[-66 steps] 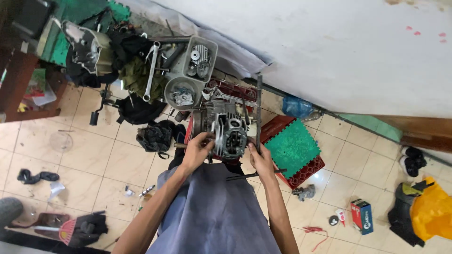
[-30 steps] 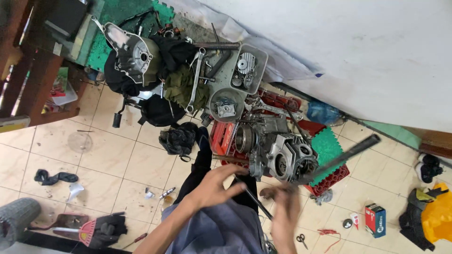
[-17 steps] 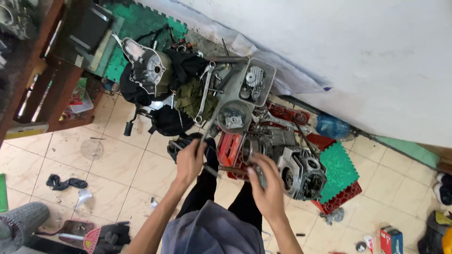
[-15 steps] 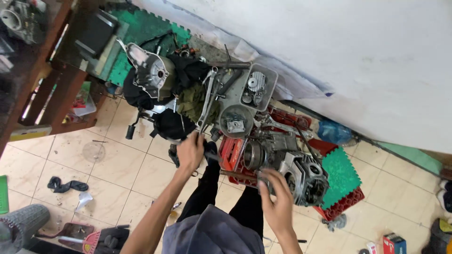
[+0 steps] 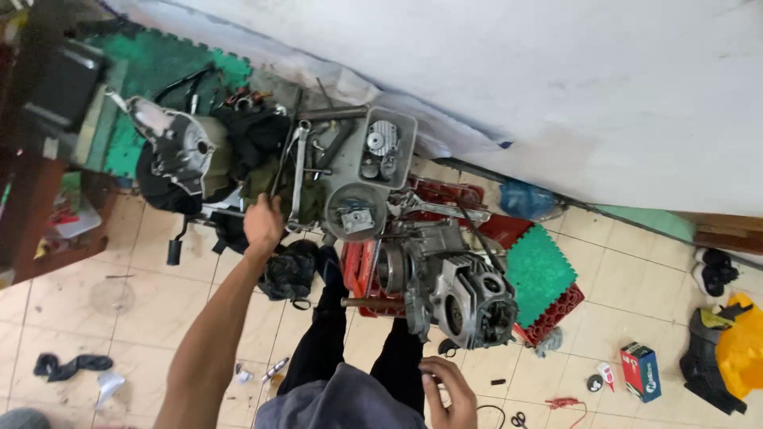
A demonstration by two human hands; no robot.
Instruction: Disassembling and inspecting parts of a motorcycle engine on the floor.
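Note:
A grey motorcycle engine [image 5: 457,290] rests on a red crate [image 5: 362,266] in front of my knees. My left hand [image 5: 263,222] is stretched far out to the left of it. Its fingers are at the edge of an olive cloth [image 5: 266,179] and a long wrench [image 5: 297,171] that lies on a grey tray [image 5: 350,151]. What the fingers grip is hidden. My right hand [image 5: 450,391] hangs low by my lap, just below the engine, fingers loosely apart and holding nothing.
A round grey bowl [image 5: 355,213] with a part sits below the tray. An engine cover [image 5: 179,151] lies at the left on black cloth. Green mat pieces [image 5: 540,270], a small red and blue box [image 5: 640,371], scissors [image 5: 518,418] and a yellow bag [image 5: 739,349] lie on the tiled floor.
My left hand left the engine and reached out left to the tools by the tray. My right hand dropped from the engine down toward my lap.

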